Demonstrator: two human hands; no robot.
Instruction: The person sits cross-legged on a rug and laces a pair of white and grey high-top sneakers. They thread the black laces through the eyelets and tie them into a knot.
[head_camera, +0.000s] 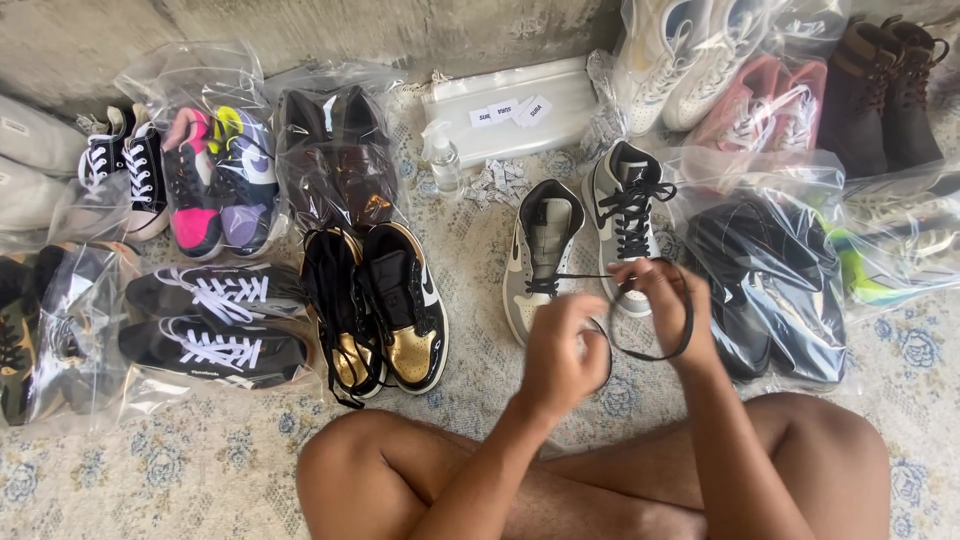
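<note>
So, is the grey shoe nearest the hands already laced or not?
Mostly unlaced. The grey shoe has lace only across its lowest eyelets, its tongue bare; the black lace runs loose to both hands.

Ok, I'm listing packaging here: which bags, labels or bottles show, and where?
Clear flat bag: top centre, holding white paper labels.
Small clear spray bottle: left of that bag.
Clear shoe bag: right, black shoes inside.
Clear shoe bag: upper left, pink-purple sneakers.

Entry: on the rug (480, 400), two unbagged sneakers (585, 235) stood side by side just beyond my hands. Left of them, one unbagged pair (375, 305); farther left, bagged pairs (215, 180). Right, a bagged pair (770, 280). Behind, by the wall, a spray bottle (443, 160) and a flat pouch (520, 105).
</note>
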